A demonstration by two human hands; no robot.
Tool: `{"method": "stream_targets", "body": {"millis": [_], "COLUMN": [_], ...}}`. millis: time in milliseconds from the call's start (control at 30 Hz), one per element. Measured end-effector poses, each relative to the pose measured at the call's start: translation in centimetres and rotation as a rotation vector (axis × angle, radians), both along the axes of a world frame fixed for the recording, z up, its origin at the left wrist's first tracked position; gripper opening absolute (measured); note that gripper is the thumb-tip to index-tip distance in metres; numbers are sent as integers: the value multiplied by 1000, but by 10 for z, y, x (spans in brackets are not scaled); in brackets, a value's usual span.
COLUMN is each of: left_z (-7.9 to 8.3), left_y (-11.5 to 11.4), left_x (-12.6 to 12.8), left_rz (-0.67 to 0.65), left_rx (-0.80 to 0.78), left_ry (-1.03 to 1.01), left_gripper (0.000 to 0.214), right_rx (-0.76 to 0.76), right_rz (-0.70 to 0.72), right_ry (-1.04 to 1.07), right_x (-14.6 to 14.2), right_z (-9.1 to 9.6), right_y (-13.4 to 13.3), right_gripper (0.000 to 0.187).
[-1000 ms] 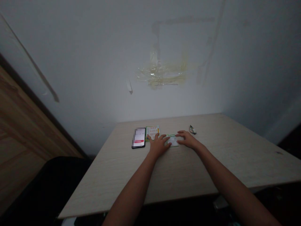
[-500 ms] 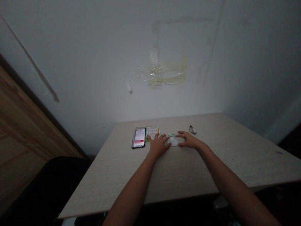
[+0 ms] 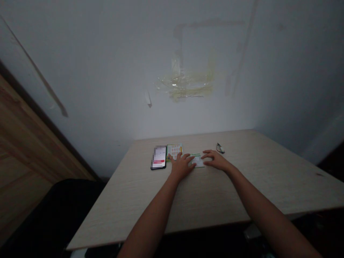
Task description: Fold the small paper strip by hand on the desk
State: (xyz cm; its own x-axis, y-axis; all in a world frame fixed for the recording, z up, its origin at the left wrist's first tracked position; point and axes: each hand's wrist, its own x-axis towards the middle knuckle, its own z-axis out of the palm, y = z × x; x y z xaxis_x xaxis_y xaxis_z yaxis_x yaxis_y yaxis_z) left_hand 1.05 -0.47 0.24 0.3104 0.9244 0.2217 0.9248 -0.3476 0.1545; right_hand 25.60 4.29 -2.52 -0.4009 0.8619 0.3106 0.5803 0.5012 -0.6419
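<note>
Flat on the table lies a small white-and-green printed card or leaflet. My left hand rests across its left part with the fingers spread and holds nothing. A second printed sheet, white with green and yellow edges, lies just beyond the left hand, partly under its fingertips. My right hand is at the right edge of the white-and-green card, fingers apart and curved; whether they touch it I cannot tell. Left of the second sheet is a smartphone with its screen lit.
A small crumpled wrapper lies on the pale wooden table beyond my right hand. The wall with strips of yellowed tape rises behind the table. A black chair-like shape stands left of it.
My right hand's fingers have loosened slightly at the card's right edge. My left hand, the sheets and the phone stay where they were.
</note>
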Motion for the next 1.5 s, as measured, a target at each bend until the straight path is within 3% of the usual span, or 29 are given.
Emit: {"method": "stream_targets", "body": {"millis": [100,367,567,1500], "left_z": [-2,-3,-4,-2], "left_y": [1,1,2,2], "left_x": [-1,-1,-2,-2], "left_rz": [-6,-11,-17,-8], "left_rx": [16,29,23,8], "left_ry": [-11,-21,-41,-32], "left_gripper": [44,45,44,43], "right_rx": [6,-2,68,129], "right_rz": [0,-15,-64,-278], "right_ry": [30,57,-29,-313], "right_x": [-2,-1,-2,-25], "right_z": [2,2,4,15], "right_y": [-1,-1,0,-2], "right_gripper": [15,13,16,32]}}
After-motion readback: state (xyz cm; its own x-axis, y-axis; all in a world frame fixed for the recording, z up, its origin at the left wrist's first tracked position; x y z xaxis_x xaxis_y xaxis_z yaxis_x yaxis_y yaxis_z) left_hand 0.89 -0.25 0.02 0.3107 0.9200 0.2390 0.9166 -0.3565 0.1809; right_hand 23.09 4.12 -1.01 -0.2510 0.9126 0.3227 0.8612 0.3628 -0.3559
